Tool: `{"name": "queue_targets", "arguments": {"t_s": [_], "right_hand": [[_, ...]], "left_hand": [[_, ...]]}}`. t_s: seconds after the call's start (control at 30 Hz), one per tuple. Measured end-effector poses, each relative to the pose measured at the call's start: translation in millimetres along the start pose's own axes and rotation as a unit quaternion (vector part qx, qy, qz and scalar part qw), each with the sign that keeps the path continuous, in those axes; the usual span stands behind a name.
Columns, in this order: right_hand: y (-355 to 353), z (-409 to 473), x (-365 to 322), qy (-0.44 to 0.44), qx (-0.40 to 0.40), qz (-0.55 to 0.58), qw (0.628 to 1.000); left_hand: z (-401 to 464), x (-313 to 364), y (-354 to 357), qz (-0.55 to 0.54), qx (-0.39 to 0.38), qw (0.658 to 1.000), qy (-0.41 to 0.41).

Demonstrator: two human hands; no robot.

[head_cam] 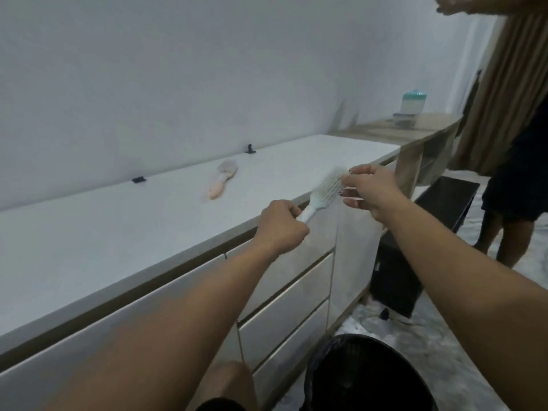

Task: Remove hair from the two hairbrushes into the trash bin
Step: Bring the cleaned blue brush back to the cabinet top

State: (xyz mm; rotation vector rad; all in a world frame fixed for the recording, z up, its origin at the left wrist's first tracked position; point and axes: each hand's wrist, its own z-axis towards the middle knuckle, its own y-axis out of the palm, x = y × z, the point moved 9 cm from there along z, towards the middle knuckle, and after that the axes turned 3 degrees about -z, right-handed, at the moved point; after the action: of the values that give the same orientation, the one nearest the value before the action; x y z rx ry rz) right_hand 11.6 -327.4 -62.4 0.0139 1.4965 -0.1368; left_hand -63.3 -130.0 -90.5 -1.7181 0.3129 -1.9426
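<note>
My left hand (281, 225) grips the handle of a pale blue-white hairbrush (324, 189), held in the air past the counter's front edge with its bristles facing me. My right hand (370, 189) is at the brush head, fingers pinching at the bristles; whether hair is between them is too blurred to tell. A second hairbrush (222, 179), pink-handled with a grey tuft of hair on its head, lies on the white countertop (118, 232). The black-lined trash bin (364, 378) stands on the floor below my arms.
White drawers (284, 292) run under the counter. Another person's legs (510, 221) stand at the right by a brown curtain (504, 84). A black box (444, 200) and a dark stool are on the floor. A teal-lidded container (413, 103) sits on a wooden desk.
</note>
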Motion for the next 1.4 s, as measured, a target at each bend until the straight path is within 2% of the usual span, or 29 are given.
{"name": "queue_targets", "arguments": {"t_s": [0.2,0.33,0.53,0.6,0.73,0.9,1.1,1.2,1.4], "right_hand": [[65,19,-48,-0.049,-0.033,-0.012,0.998],[115,26,-76,-0.094,-0.071,-0.062,0.991],[185,38,-105,-0.166,-0.088,-0.144,0.972],[212,39,-113,-0.207,-0.101,-0.202,0.952],[274,37,-117,-0.279,-0.162,-0.352,0.878],[333,54,-86,-0.271,-0.22,-0.456,0.819],[371,67,-54,-0.259,-0.235,-0.574,0.741],[385,71,-48,-0.259,-0.24,-0.599,0.718],[398,86,-44,-0.254,-0.231,-0.624,0.702]], "left_hand": [[20,8,-67,0.008,0.09,0.996,0.024],[34,2,-108,-0.015,0.126,0.992,0.008],[50,-19,-159,-0.04,0.165,0.985,-0.024],[58,-30,-175,-0.051,0.177,0.982,-0.036],[74,-58,-206,-0.044,0.209,0.975,-0.057],[85,-93,-231,-0.012,0.217,0.971,-0.103],[99,-123,-240,0.037,0.204,0.968,-0.142],[107,-134,-239,0.063,0.21,0.961,-0.171],[120,-139,-239,0.093,0.218,0.947,-0.215]]}}
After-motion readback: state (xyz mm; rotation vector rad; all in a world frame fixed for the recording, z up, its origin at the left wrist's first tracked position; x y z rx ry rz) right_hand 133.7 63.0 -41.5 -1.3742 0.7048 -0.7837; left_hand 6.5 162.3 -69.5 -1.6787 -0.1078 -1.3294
